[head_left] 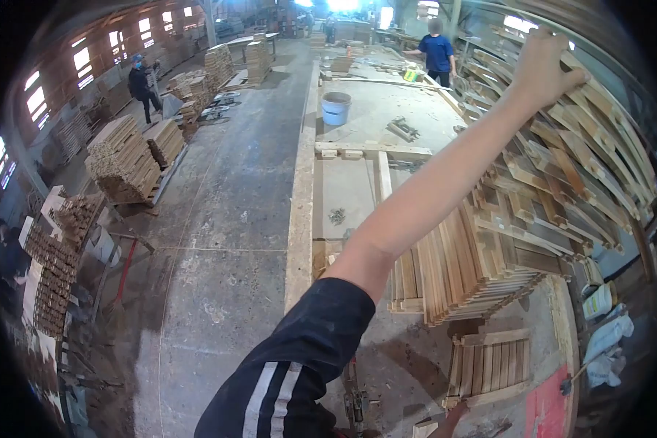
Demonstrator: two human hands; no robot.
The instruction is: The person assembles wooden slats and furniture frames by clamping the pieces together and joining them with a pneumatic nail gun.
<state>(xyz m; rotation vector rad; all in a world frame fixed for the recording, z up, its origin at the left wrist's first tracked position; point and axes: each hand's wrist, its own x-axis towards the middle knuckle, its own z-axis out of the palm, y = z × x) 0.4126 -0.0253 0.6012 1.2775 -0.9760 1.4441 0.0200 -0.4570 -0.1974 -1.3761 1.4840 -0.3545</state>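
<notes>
My left hand (547,67) is at the upper right, at the end of my outstretched arm. Its fingers bend over the upper edge of the leaning wooden panels (562,164), and the thumb rests against a slat. The palm side is hidden. Below the forearm lies a stack of slatted wooden panels (452,266). A smaller slatted panel (490,366) lies lower, near the bottom right. My right hand is out of the frame.
A long worktable (301,219) runs forward with a bucket (335,109) on it. One person (438,55) stands at the table's far right, another (143,87) at the far left. Stacked wood (124,160) and a red-handled tool (127,266) are left.
</notes>
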